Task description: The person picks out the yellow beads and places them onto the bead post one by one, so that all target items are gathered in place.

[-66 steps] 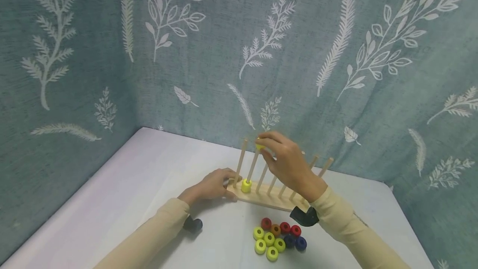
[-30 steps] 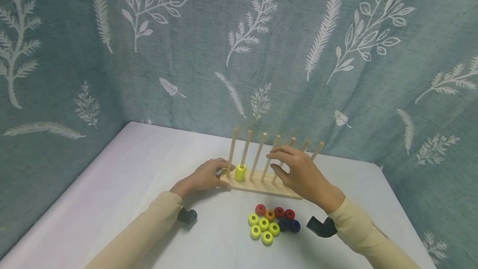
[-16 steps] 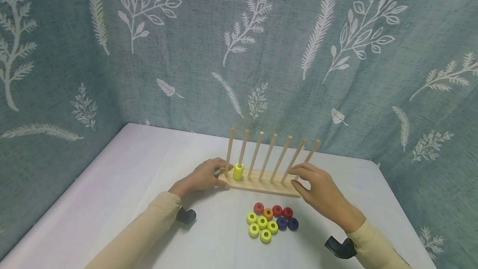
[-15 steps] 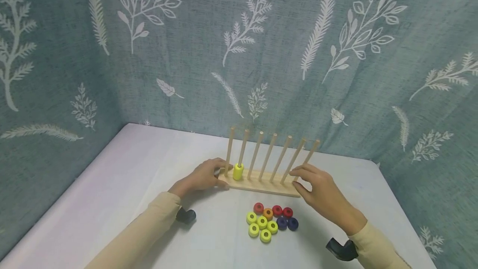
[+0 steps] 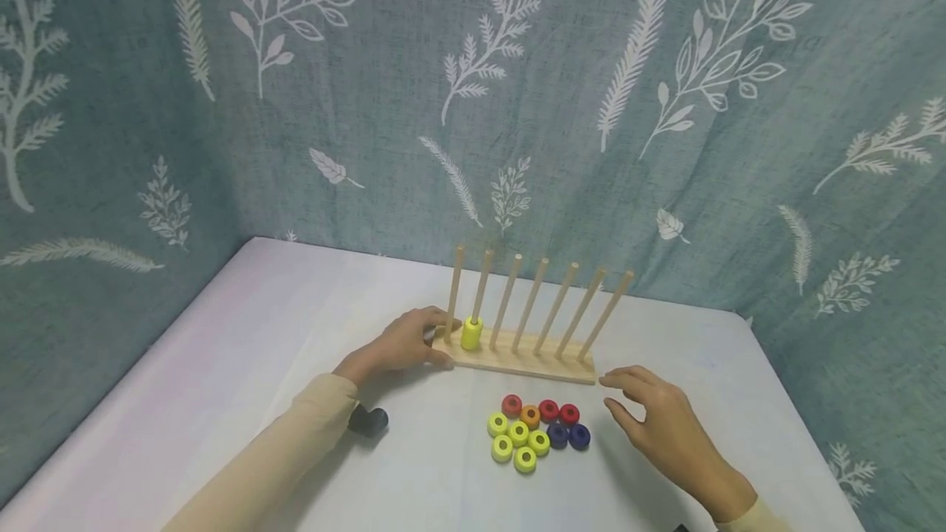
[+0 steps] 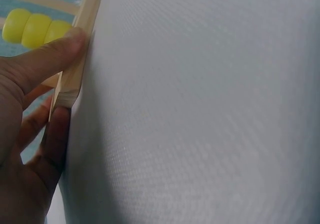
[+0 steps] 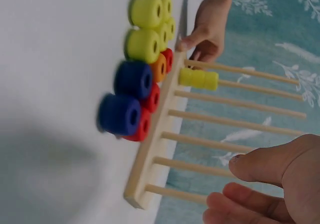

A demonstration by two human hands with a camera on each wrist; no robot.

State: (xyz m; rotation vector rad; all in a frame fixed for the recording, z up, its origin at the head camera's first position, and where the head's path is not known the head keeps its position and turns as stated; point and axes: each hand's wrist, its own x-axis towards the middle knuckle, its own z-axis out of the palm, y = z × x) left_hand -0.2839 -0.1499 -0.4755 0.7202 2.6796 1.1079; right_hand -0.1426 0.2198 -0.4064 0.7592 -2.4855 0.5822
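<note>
My left hand (image 5: pixel 402 341) grips the left end of a wooden peg rack (image 5: pixel 521 360), its thumb on the front edge and its fingers around the end. The rack's several upright pegs stand in a row. Three yellow beads (image 6: pixel 37 28) are stacked on the second peg from the left; the other pegs are bare. Off the rack's right end, my right hand (image 5: pixel 665 425) hovers with thumb and fingers apart, holding nothing. In front of the rack, loose beads lie grouped: several yellow beads (image 5: pixel 519 433), red beads (image 5: pixel 548 410), an orange bead (image 5: pixel 530 416) and two dark blue beads (image 5: pixel 580 436).
The rack and beads are on a white-covered table (image 5: pixel 310 302). A teal curtain (image 5: pixel 414 105) with white leaf prints hangs behind it and at both sides. A dark rounded device (image 5: pixel 369 419) sits under my left wrist.
My right hand has come away from the second peg, moving right and down past the rack's right end. The yellow bead it held now sits on that peg's stack. My left hand keeps its grip.
</note>
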